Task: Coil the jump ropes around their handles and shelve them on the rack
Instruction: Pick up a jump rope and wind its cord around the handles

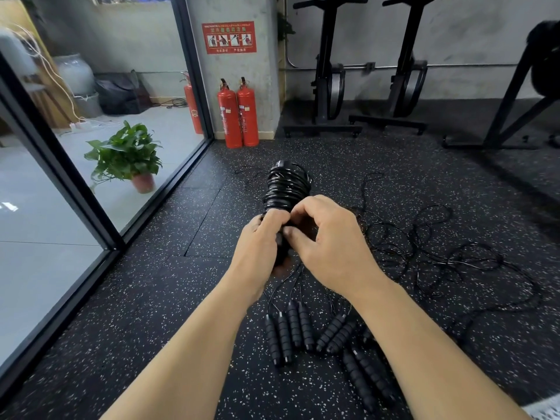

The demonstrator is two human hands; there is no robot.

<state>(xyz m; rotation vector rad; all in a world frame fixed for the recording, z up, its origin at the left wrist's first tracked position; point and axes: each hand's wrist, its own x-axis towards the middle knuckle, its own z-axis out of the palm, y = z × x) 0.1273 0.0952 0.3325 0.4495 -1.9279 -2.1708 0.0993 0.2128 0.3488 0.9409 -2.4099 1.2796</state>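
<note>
A black jump rope (287, 184) is wound in many turns around its paired handles, held up in front of me. My left hand (260, 241) grips the lower end of the handles. My right hand (324, 234) pinches the rope at the base of the coil, thumb and fingers curled. On the speckled floor below lie several more black foam handles (289, 330), some side by side in pairs (335, 333), with their thin black ropes (439, 256) sprawled loose to the right. No storage rack for the ropes is in sight.
Two red fire extinguishers (239, 115) stand against a concrete pillar ahead. A glass wall (91, 177) runs along the left, with a potted plant (128, 157) behind it. Black exercise machines (330, 74) and a frame (515, 95) stand at the back right.
</note>
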